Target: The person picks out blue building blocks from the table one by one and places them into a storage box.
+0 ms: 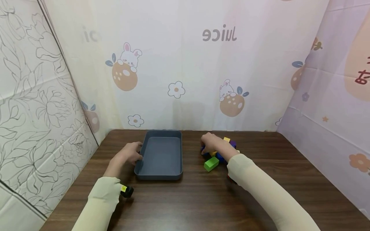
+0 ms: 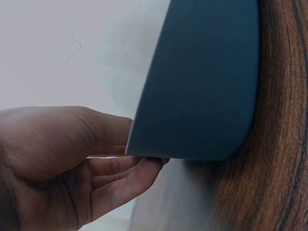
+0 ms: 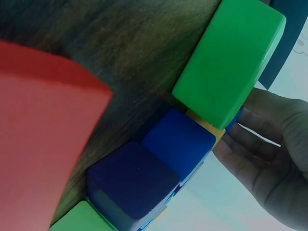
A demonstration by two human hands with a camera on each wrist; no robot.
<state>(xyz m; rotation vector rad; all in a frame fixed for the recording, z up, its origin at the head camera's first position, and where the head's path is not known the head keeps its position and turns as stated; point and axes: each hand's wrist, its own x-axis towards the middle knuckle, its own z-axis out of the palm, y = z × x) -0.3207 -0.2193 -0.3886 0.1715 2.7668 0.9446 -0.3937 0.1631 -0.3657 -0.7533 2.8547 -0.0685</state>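
My left hand [image 1: 132,153] is at the left wall of a dark grey rectangular tray [image 1: 162,177]. In the left wrist view the thumb passes behind the tray's rim while curled fingers [image 2: 127,185] meet its outside, gripping the wall. To the right, my right hand [image 1: 210,142] reaches down at a group of coloured blocks, pinching a blue block [image 1: 204,149] that the fingers partly hide. Close to that hand lie a green block [image 1: 211,164], a yellow block [image 1: 226,139] and a purple block [image 1: 233,144].
A red block [image 3: 43,130] looms close in the right wrist view; the right sleeve mostly covers it from above. Another green block [image 3: 84,220] lies beside the purple one. Brown wooden table [image 1: 185,205] extends around the tray, with a printed curtain [image 1: 185,64] behind its far edge.
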